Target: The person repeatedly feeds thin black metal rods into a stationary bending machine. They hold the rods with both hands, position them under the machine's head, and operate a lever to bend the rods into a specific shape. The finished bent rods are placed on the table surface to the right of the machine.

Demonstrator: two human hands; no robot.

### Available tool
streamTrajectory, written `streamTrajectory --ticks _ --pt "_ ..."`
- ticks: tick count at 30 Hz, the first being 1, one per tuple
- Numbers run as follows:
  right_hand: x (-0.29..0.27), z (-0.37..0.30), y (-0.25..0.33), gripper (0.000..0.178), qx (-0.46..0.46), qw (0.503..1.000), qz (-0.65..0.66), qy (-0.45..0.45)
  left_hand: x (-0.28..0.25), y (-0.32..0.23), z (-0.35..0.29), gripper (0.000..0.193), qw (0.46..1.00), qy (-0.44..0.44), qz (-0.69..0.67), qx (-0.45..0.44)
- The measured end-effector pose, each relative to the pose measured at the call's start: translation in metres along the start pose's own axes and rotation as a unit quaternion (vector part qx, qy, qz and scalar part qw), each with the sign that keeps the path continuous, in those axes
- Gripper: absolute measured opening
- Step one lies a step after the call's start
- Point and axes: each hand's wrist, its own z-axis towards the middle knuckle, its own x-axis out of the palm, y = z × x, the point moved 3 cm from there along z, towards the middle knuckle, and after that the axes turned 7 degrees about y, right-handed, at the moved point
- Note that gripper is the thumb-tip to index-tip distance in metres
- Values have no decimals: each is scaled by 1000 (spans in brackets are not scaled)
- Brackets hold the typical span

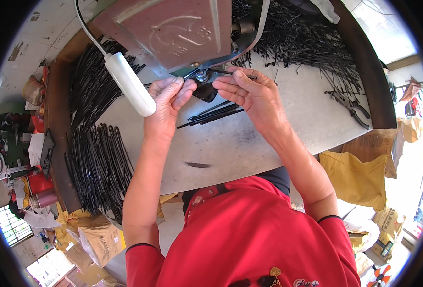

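Note:
My left hand [168, 98] pinches a thin black rod [190, 74] between thumb and fingers, its end at the round metal part [202, 75] under the machine head. On the other side of that part, my right hand [250, 93] is closed on another thin black rod [221, 71], its thumb on top. I cannot tell whether the two rods are joined. The reddish-brown machine head [173, 33] stands just above and beyond both hands. Below them, several loose black rods [211, 115] lie on the pale tabletop [221, 153].
A white tube lamp [130, 86] hangs left of my left hand. Bundled black rods [99, 167] line the left side; more rods [297, 38] are heaped at the back right. Pliers [350, 107] lie near the right rim [372, 62]. A yellow sack [355, 177] is beside the table.

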Motion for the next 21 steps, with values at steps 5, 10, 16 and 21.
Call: streamTrajectory --ticks 5,10,16,21 --pt "-1 14 26 30 72 993 -89 33 2 -22 11 8 994 14 106 -30" --pt "-8 16 19 31 69 992 -96 53 -2 9 3 8 999 -4 -47 -12" --pt "-5 16 19 35 45 989 -124 60 -6 8 2 12 998 4 -58 -12" --pt "-14 23 12 32 129 990 -54 34 0 -9 4 16 998 -2 58 -7"
